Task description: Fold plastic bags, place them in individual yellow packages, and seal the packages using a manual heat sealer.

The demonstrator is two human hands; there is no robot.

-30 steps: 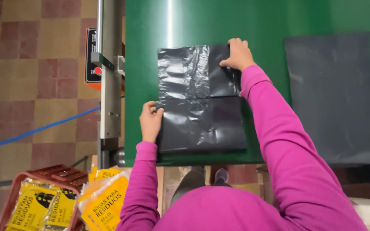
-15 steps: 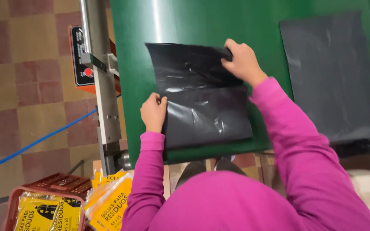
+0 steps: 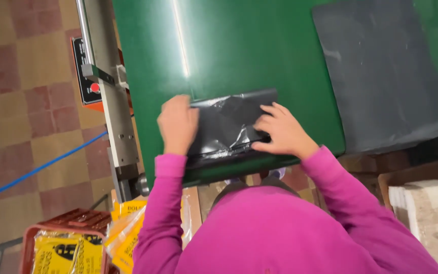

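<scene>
Long-sleeved magenta top, bare hands

grey sheet [image 3: 381, 71] cut off top, L hand [image 3: 177, 124] blurred

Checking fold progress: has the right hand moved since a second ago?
Yes. The right hand has come back from the black bag's far corner toward the green table's near edge.

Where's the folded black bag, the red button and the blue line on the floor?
folded black bag [image 3: 229, 127], head view, on its crinkled middle.
red button [image 3: 95, 87], head view, its centre.
blue line [image 3: 41, 167], head view, mid-length.
</scene>
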